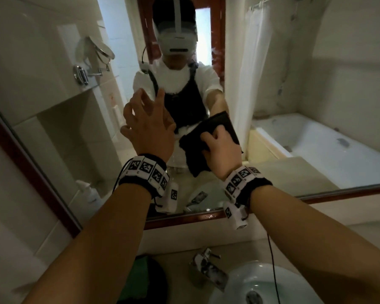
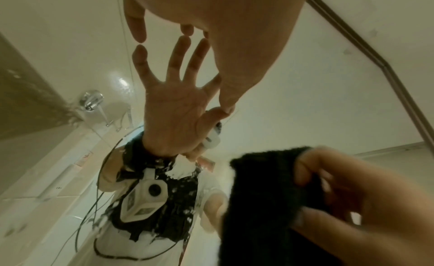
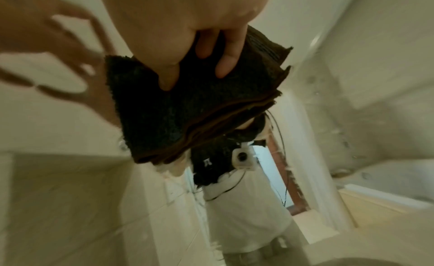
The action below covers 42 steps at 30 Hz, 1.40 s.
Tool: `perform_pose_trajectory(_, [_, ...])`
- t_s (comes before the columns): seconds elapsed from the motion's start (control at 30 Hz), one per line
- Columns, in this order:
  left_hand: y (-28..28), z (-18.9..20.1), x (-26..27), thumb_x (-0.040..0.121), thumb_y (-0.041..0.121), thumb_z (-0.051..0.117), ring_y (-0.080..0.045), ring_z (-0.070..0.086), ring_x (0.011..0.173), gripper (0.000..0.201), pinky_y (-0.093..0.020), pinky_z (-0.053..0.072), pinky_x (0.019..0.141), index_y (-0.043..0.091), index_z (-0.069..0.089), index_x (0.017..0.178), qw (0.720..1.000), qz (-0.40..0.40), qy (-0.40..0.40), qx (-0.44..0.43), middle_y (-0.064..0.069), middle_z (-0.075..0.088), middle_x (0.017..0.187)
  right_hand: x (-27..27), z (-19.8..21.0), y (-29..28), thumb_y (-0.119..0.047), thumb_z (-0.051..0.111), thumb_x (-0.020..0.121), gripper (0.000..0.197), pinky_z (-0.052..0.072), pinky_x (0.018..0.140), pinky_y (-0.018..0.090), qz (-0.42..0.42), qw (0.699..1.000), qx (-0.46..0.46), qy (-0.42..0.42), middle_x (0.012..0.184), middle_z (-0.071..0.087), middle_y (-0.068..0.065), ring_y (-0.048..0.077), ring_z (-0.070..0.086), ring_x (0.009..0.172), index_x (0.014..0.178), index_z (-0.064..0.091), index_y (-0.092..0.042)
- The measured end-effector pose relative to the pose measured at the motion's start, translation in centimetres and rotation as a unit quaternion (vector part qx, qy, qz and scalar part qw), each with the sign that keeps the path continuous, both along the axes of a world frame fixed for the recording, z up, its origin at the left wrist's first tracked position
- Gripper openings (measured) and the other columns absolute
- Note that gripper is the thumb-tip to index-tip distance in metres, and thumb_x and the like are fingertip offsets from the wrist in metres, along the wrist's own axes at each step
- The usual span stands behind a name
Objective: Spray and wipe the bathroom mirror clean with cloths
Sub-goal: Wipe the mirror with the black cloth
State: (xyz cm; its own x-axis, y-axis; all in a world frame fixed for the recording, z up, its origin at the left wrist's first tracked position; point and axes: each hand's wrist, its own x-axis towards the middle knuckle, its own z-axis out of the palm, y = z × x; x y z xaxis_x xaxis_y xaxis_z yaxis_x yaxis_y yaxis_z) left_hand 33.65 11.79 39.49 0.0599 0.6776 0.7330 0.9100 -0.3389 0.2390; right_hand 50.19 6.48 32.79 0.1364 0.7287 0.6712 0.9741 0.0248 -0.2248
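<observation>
Hands up at mirror [image 1: 53, 132]: left hand [image 1: 149, 126] spread, fingertips touching glass; right hand [image 1: 223, 148] pressing dark cloth [image 1: 193, 143].

A chrome faucet [image 1: 208, 269] stands below the right wrist, at the rim of a white basin [image 1: 239, 288] near the bottom edge. A green and black object [image 1: 145, 279], too dim to identify, lies under the left forearm. Left of the left hand, 1 round magnifying glass on a chrome extending arm [image 1: 96, 57] juts from the tiled wall. Right of the right hand, a white shower curtain [image 1: 253, 62] hangs beside a white bathtub [image 1: 316, 141], both seen as reflections.
</observation>
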Motion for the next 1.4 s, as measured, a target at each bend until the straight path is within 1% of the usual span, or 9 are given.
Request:
perform_pose_trajectory(0.13, [0.1,-0.1,0.1,0.083,0.044,0.075,-0.039,0.018,0.144,0.087,-0.066,0.036,0.099,0.046,0.020,0.151,1.000,-0.003,-0.004,-0.003,-0.010,0.013,0.161,5.7,-0.3,-2.3,-0.023,0.065,0.084,0.032,0.050,0.067,0.038,-0.081,0.991,0.012,0.105,0.119,0.042,0.011,0.033,0.055,0.092,0.112,0.051,-0.021])
perform_pose_trajectory(0.23, [0.4,-0.3,0.2,0.083,0.042,0.074,-0.038,0.019,0.144,0.087,-0.066,0.037,0.098,0.046,0.020,0.151,1.000,-0.002,-0.005,0.005,-0.009,0.014,0.161,8.6,-0.5,-3.3,-0.021,0.066,0.084,0.030,0.049,0.067,0.037,-0.124,0.978,0.015,0.169,0.120,0.041,0.010,0.033,0.056,0.086,0.109,0.049,-0.022])
perform_pose_trajectory(0.47, [0.4,-0.3,0.2,0.081,0.043,0.075,-0.039,0.019,0.145,0.088,-0.065,0.036,0.098,0.044,0.021,0.151,1.000,-0.017,-0.014,0.010,-0.010,0.015,0.162,8.1,-0.4,-3.0,-0.016,0.061,0.089,0.030,0.042,0.069,0.033,-0.165,0.967,0.010,0.192,0.122,0.040,0.012,0.027,0.048,0.079,0.116,0.049,-0.018])
perform_pose_trajectory(0.6, [0.2,-0.4,-0.2,0.084,0.042,0.072,-0.038,0.017,0.147,0.086,-0.064,0.035,0.100,0.044,0.020,0.152,1.000,-0.024,0.001,0.003,-0.009,0.011,0.164,5.8,-0.4,-2.4,-0.018,0.059,0.088,0.031,0.048,0.070,0.037,-0.143,0.975,0.014,0.172,0.121,0.040,0.013,0.036,0.055,0.085,0.117,0.050,-0.019])
perform_pose_trajectory(0.73, [0.0,-1.3,-1.6,0.086,0.034,0.070,-0.034,0.010,0.149,0.081,-0.064,0.031,0.105,0.045,0.023,0.151,0.998,-0.062,0.026,0.002,-0.006,0.006,0.164,1.1,-0.2,-0.7,-0.020,0.061,0.087,0.030,0.050,0.070,0.036,-0.070,0.992,0.014,0.106,0.120,0.043,0.012,0.033,0.055,0.090,0.116,0.053,-0.020])
perform_pose_trajectory(0.9, [-0.2,-4.1,-2.9,0.083,0.031,0.074,-0.032,0.014,0.147,0.081,-0.062,0.032,0.105,0.044,0.030,0.150,0.999,-0.038,0.018,0.009,-0.007,0.014,0.162,-2.9,-1.0,1.2,-0.020,0.061,0.084,0.031,0.049,0.054,0.036,-0.021,0.999,0.013,0.041,0.106,0.045,0.012,0.031,0.053,0.083,0.115,0.055,-0.021])
perform_pose_trajectory(1.1, [-0.6,-6.7,-1.7,0.083,0.039,0.074,-0.037,0.018,0.146,0.085,-0.063,0.037,0.101,0.043,0.023,0.150,1.000,-0.019,-0.016,-0.002,-0.011,0.016,0.161,-1.3,-3.6,0.6,-0.021,0.065,0.084,0.030,0.034,0.047,0.027,0.005,0.999,-0.024,-0.022,0.104,0.049,0.015,0.031,0.054,0.079,0.113,0.058,-0.019])
perform_pose_trajectory(1.23, [-0.4,-7.1,-0.8,0.081,0.040,0.077,-0.036,0.012,0.148,0.087,-0.064,0.034,0.105,0.041,0.024,0.150,0.999,-0.011,-0.037,-0.018,-0.010,0.009,0.163,1.2,-5.9,-0.7,-0.018,0.070,0.080,0.032,0.034,0.047,0.027,0.019,0.996,-0.070,-0.047,0.104,0.051,0.015,0.032,0.055,0.082,0.111,0.062,-0.018])
perform_pose_trajectory(1.4, [-0.1,-7.2,-0.7,0.080,0.044,0.077,-0.037,0.013,0.148,0.090,-0.064,0.035,0.104,0.039,0.023,0.152,0.999,0.002,-0.033,-0.019,-0.012,0.010,0.162,7.3,-6.3,-3.3,-0.020,0.067,0.083,0.028,0.045,0.061,0.031,-0.056,0.995,-0.064,0.043,0.117,0.047,0.011,0.030,0.056,0.091,0.109,0.056,-0.019])
